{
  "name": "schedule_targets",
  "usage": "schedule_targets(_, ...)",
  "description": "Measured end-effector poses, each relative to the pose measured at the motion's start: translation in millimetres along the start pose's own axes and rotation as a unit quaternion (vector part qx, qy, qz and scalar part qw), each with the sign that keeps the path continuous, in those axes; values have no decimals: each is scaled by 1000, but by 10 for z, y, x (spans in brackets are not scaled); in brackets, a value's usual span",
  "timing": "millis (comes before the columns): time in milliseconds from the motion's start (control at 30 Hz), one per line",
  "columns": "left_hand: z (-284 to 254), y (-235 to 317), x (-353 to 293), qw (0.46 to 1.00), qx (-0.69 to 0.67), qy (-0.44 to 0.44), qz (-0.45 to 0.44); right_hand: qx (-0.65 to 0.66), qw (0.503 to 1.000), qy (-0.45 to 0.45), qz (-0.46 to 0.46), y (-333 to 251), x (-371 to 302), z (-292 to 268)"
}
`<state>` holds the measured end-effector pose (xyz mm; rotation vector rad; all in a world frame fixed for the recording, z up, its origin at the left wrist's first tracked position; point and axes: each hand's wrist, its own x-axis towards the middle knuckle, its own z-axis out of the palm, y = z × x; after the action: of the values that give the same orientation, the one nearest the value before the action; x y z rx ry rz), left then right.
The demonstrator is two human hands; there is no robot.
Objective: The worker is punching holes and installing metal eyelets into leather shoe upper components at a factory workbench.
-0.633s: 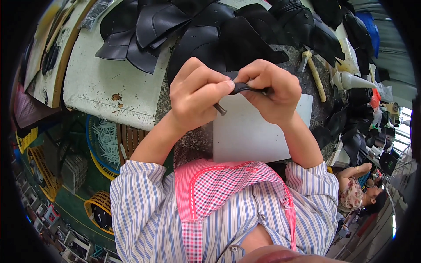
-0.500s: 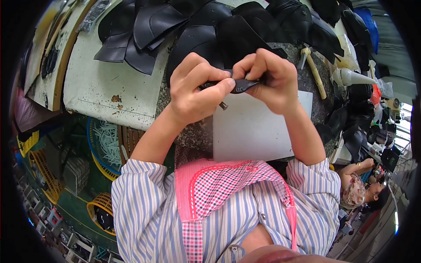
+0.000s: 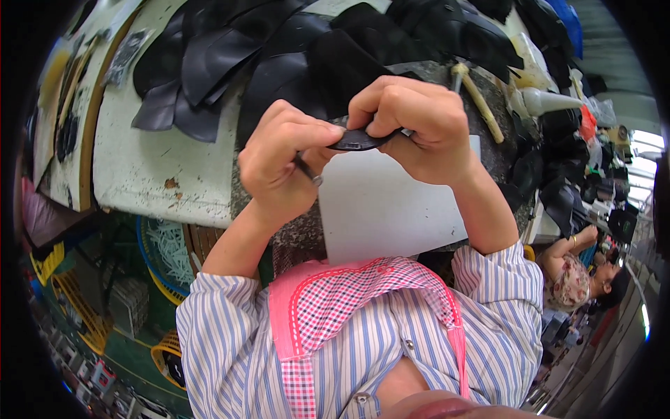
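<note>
A small black piece, like leather or rubber [image 3: 357, 142], is stretched between both my hands above a white board [image 3: 384, 206]. My left hand [image 3: 276, 157] pinches one end with thumb and fingers. Tucked in the same hand is a slim metal rod [image 3: 307, 171], its tip poking out below the fingers; the rest of it is hidden. My right hand [image 3: 422, 133] grips the other end, fingers curled and thumb pressed in. Just beyond my hands lie overlapping black leather-like cut pieces [image 3: 283, 73].
A hammer with a pale wooden handle [image 3: 483, 108] lies at the right on the speckled slab, near a white nozzle-shaped bottle [image 3: 555, 102]. Below the table's left edge stands a basket of pale strips [image 3: 171, 251]. Another person [image 3: 576, 279] sits at far right.
My head view has shifted slightly. Both hands still hold the black piece, which now shows its edge in a shallow curve; the left hand has turned, tilting the rod.
</note>
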<state>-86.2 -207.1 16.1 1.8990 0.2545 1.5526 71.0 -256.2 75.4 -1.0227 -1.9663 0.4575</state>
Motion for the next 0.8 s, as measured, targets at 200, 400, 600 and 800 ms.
schedule_targets(200,124,-370,549,989,99,23,-111,-277,928,167,183,346,153,-1312)
schedule_targets(400,693,-947,162,894,394,-212,-24,-357,902,157,184,1495,-394,-1472)
schedule_targets(600,787,-1153,237,843,481,-220,-94,-453,845,107,262,1164,-594,-917)
schedule_targets(800,761,-936,76,845,476,-233,-73,-385,798,-86,456,944,-933,-399)
